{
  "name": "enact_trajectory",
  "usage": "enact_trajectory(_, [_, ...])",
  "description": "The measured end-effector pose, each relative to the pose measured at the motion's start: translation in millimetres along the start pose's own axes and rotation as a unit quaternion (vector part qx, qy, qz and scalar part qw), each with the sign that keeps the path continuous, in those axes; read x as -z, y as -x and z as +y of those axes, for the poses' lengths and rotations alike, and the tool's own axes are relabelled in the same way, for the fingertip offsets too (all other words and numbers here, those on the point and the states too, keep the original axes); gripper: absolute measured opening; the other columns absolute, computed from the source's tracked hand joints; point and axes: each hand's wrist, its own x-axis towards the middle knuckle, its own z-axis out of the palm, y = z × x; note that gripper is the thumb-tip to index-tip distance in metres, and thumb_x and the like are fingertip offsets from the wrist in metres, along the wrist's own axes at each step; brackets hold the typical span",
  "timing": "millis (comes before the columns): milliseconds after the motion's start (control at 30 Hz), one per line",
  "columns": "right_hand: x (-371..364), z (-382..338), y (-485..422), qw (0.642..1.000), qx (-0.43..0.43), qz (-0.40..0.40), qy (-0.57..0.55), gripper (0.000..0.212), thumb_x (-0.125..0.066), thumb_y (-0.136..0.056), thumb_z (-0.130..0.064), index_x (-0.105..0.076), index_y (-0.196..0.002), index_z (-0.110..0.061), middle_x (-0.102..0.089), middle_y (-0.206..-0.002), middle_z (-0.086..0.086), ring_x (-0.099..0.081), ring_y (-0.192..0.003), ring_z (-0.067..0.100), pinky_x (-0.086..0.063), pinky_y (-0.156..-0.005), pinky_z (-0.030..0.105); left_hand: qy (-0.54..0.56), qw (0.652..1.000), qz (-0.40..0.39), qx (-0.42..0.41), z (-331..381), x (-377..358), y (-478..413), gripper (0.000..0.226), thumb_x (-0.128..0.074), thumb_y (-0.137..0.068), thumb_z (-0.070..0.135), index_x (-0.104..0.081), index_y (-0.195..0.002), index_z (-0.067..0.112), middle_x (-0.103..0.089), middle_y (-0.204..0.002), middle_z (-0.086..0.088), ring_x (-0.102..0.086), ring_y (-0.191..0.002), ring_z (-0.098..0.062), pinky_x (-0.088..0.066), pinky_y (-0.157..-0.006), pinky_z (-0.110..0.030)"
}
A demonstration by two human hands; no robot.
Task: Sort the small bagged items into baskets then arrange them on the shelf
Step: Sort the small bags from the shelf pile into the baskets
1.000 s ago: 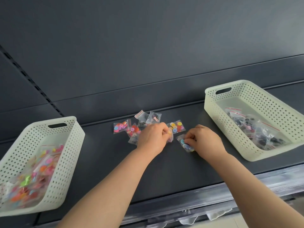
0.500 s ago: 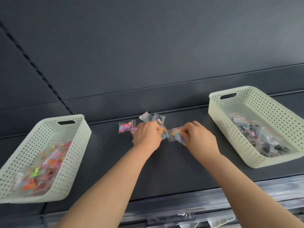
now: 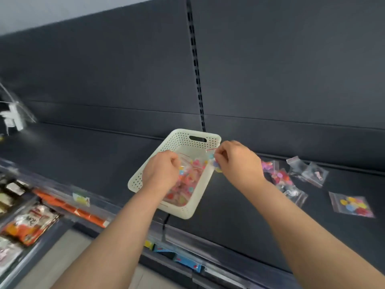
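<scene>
step: dropping bags into basket (image 3: 137,182) | right hand (image 3: 237,161) pinches bag (image 3: 214,163) above basket's right rim | left hand (image 3: 161,172) curled over basket's middle, hold unclear | loose bags (image 3: 352,205) lie on shelf (image 3: 239,205) right of basket, nearer right hand | judged next: right reaches

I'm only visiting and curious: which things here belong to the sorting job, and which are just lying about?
Belong to the job:
white basket; button bag pinched in the right hand; left hand over the basket; loose bags on the dark shelf.

Just lying about:
snack packets on the lower shelf; orange strip; clear plastic holder, far left.
</scene>
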Motion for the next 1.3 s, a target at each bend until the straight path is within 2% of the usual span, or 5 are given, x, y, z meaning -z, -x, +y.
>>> enact_trajectory(200, [-32.7, -32.5, -37.3, 0.999, 0.024, -0.03, 0.024, 0.018, -0.048, -0.091, -0.021, -0.064, -0.096, -0.026, -0.061, -0.096, -0.009, -0.06, -0.085, 0.018, -0.047, -0.064, 0.029, 0.026, 0.999, 0.009, -0.038, -12.5, 12.7, -5.9, 0.021, -0.053, -0.095, 0.015, -0.069, -0.089, 0.027, -0.072, -0.088, 0.005, -0.065, -0.071, -0.013, -0.056, -0.067, -0.039])
enact_trajectory(533, [5.5, 62.4, 24.0, 0.992, -0.1, 0.026, 0.069, 0.018, -0.054, -0.092, -0.02, -0.067, -0.102, -0.025, -0.067, -0.099, -0.007, -0.062, -0.093, 0.016, -0.048, -0.066, 0.03, 0.095, 0.969, -0.097, -0.205, 78.2, -49.1, -9.9, 0.019, -0.057, -0.095, 0.022, -0.072, -0.102, 0.029, -0.071, -0.104, 0.01, -0.063, -0.097, -0.016, -0.051, -0.085, -0.033])
enact_trajectory(867, [75.2, 165.6, 110.9, 0.925, -0.317, 0.062, 0.198, 0.021, -0.054, -0.09, -0.015, -0.066, -0.104, -0.025, -0.063, -0.102, -0.001, -0.053, -0.103, 0.024, -0.037, -0.061, 0.029, 0.012, 0.932, -0.22, -0.288, 148.4, -130.6, 36.5, 0.018, -0.056, -0.095, 0.025, -0.071, -0.104, 0.03, -0.072, -0.105, 0.012, -0.057, -0.119, -0.014, -0.052, -0.084, -0.033])
enact_trajectory(1033, [83.5, 183.6, 121.7, 0.924, -0.328, 0.063, 0.188, 0.029, -0.052, -0.093, -0.029, -0.062, -0.119, -0.023, -0.06, -0.118, 0.002, -0.048, -0.111, 0.027, -0.044, -0.077, 0.036, 0.014, 0.936, -0.212, -0.28, 155.7, -142.8, 52.3, 0.019, -0.058, -0.095, 0.024, -0.069, -0.11, 0.026, -0.071, -0.106, 0.01, -0.066, -0.095, -0.015, -0.054, -0.077, -0.031])
enact_trajectory(1300, [86.2, 182.6, 130.4, 0.954, -0.272, 0.011, 0.123, 0.014, -0.06, -0.089, -0.027, -0.072, -0.097, -0.028, -0.058, -0.103, -0.006, -0.051, -0.103, 0.018, -0.047, -0.074, 0.031, -0.044, 0.968, -0.138, -0.204, 155.9, -148.4, 43.4, 0.04, -0.048, -0.094, 0.003, -0.056, -0.13, 0.02, -0.055, -0.133, -0.002, -0.048, -0.116, -0.025, -0.046, -0.077, -0.035])
